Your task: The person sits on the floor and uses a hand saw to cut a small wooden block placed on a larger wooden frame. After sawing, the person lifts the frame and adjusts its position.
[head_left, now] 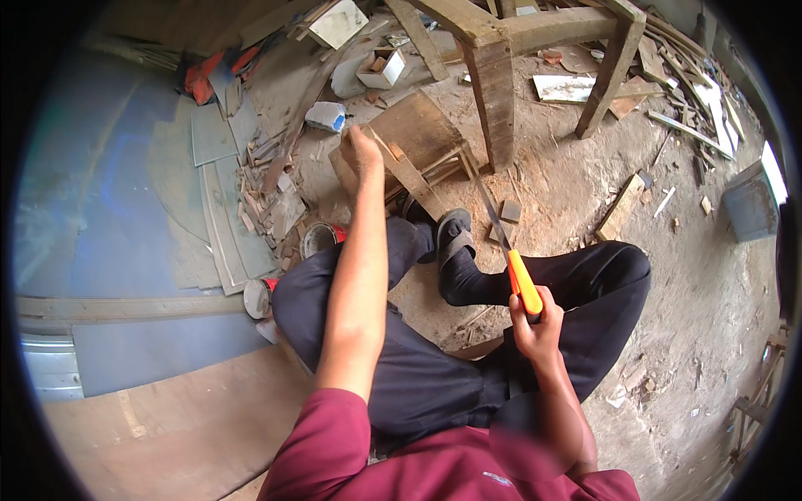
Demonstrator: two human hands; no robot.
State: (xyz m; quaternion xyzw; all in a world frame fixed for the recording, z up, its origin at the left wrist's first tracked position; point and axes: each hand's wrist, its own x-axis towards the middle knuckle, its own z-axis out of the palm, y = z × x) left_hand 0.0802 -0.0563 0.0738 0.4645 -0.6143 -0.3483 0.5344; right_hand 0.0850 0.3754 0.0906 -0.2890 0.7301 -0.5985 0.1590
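Note:
My right hand (539,327) is wrapped round the orange handle of a handsaw (524,284). Its thin dark blade runs up and away to the near right corner of a low wooden box-like stool (422,125). Whether the teeth touch wood there I cannot make out. My left hand (362,152) is closed on the far end of a narrow wooden strip (411,177), which slants across the stool's near side down to my sandalled foot (455,230). Sawdust and a small square wood offcut (510,210) lie beside the blade.
A wooden trestle (491,100) stands just beyond the stool. Red-and-white cans (320,240) sit left of my knee, near stacked sheets (219,225). Wood scraps (620,206) litter the concrete floor. A grey plastic bin (752,199) stands at far right.

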